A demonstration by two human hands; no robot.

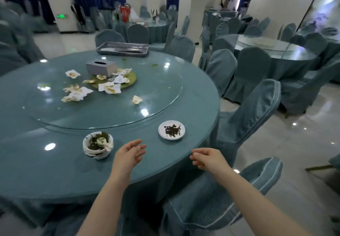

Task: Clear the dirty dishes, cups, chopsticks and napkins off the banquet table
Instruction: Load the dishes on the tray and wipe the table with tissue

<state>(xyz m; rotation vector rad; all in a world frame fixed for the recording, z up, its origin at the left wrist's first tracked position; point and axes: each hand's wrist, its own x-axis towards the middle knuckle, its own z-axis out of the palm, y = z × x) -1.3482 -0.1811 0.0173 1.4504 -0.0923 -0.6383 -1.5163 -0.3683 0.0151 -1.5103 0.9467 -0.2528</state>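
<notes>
A stack of dirty white bowls (97,145) with green scraps and a crumpled napkin stands near the front edge of the round banquet table (55,171). A small white plate (171,130) with dark leftovers lies to its right. Several soiled napkins (77,93) are scattered on the glass turntable (156,92), some over a green plate (131,78). My left hand (129,154) hovers open above the table between bowls and plate, holding nothing. My right hand (207,158) hangs just past the table edge, fingers loosely curled, empty.
A grey tissue box (101,67) sits on the turntable and a metal tray (123,49) at the far edge. Covered chairs (257,110) stand close at the right, one (220,199) under my right arm. More tables (276,49) fill the hall.
</notes>
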